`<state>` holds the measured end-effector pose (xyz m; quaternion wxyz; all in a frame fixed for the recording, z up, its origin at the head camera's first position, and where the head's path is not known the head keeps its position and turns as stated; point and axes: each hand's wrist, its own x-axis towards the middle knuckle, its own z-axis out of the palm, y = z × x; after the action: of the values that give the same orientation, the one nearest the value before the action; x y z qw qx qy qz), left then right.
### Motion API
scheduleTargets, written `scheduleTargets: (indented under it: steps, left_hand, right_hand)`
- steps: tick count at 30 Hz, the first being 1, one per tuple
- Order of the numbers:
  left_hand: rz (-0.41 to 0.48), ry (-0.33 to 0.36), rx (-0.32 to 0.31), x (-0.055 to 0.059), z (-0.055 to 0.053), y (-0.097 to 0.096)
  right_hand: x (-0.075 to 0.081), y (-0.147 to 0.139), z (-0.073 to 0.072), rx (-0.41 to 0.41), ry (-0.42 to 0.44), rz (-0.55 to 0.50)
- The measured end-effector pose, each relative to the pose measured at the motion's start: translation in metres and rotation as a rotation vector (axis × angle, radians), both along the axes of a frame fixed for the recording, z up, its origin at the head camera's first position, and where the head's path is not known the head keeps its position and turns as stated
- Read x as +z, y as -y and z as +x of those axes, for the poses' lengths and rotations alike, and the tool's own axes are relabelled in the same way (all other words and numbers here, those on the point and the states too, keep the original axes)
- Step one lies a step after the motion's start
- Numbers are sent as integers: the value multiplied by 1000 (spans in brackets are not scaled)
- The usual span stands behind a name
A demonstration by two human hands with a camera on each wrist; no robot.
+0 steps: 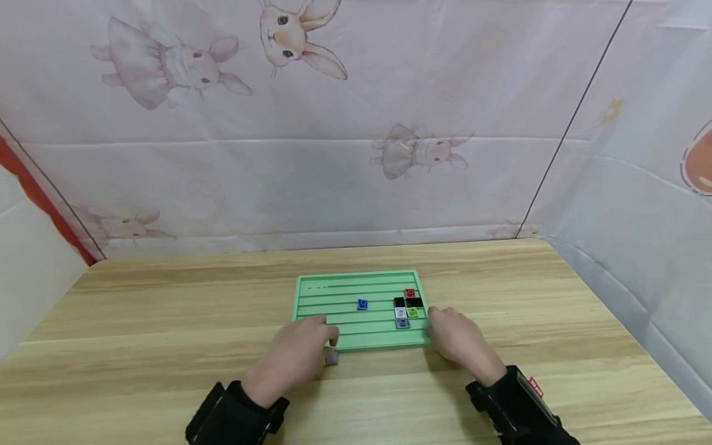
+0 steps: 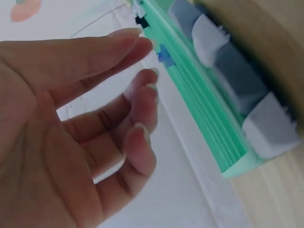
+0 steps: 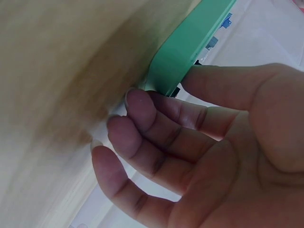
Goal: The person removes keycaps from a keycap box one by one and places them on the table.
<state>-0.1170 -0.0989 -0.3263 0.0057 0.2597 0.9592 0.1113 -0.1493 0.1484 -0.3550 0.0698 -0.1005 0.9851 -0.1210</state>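
A green ridged tray (image 1: 334, 282) lies on the wooden table. My right hand (image 1: 457, 335) is at its right edge. In the right wrist view, the thumb (image 3: 213, 85) and index finger pinch the tray's corner, while the other fingers curl loosely near the tabletop. My left hand (image 1: 297, 349) hovers by the tray's front left part, fingers bent, with nothing between thumb and fingertips in the left wrist view. Close to it, several grey and white blocks, one a white block (image 2: 270, 128), stand in a row along the tray's outer side. From the head, only one grey block (image 1: 332, 358) shows.
On the tray, a blue block (image 1: 362, 305) sits alone near the middle. A cluster toward the right holds a red block (image 1: 410, 293), black blocks (image 1: 414, 303), a white block (image 1: 400, 313), a yellow-green block (image 1: 412, 313) and a grey-blue block (image 1: 402, 323). Printed cloth walls (image 1: 311, 185) surround the table.
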Motion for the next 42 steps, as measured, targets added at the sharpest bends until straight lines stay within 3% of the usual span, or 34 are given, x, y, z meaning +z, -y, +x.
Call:
scheduleTargets:
  steps: [8, 13, 42]
  left_hand:
    - [47, 7, 160, 9, 0, 9]
    - [77, 21, 213, 13, 0, 15]
    - [46, 50, 225, 14, -2, 19]
  right_hand:
    - [0, 0, 0, 2, -1, 1]
    - [0, 0, 0, -4, 4, 8]
    - [0, 0, 0, -6, -2, 7]
